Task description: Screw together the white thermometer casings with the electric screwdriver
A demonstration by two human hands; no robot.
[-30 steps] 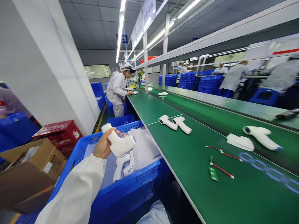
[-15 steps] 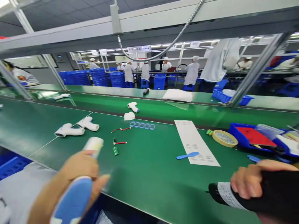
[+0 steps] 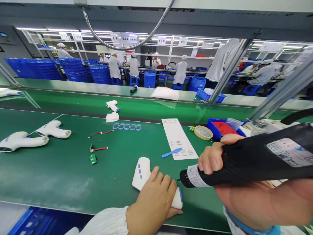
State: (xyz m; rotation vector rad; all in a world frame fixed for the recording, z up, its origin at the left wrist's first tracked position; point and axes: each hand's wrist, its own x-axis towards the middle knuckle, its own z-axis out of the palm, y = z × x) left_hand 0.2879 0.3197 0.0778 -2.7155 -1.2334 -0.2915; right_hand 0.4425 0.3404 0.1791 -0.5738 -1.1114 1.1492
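My left hand (image 3: 156, 192) is wrapped round a white, gun-shaped thermometer housing (image 3: 142, 169) with blue buttons, held low over the green bench near its front edge. Closed round a black electric screwdriver (image 3: 244, 160), my right hand (image 3: 215, 160) is at the right. The screwdriver's bit points left toward the housing's handle and looks close to it; whether they touch I cannot tell. Two similar housings (image 3: 55, 129) lie at the left. A red wire lead (image 3: 100, 133), a small green circuit board (image 3: 93, 159) and several blue frames (image 3: 127, 126) lie further back.
A blue plastic pry tool (image 3: 171, 152) lies across a printed paper sheet (image 3: 179, 138). A tape roll (image 3: 203, 132) and a blue bin (image 3: 212, 129) stand at right. Another white housing (image 3: 112, 105) sits on the green belt (image 3: 141, 109). People in white coats work beyond.
My left hand has moved right with the housing, bringing it in front of the screwdriver. My right hand still grips the screwdriver, now further into view. The camera view has turned right.
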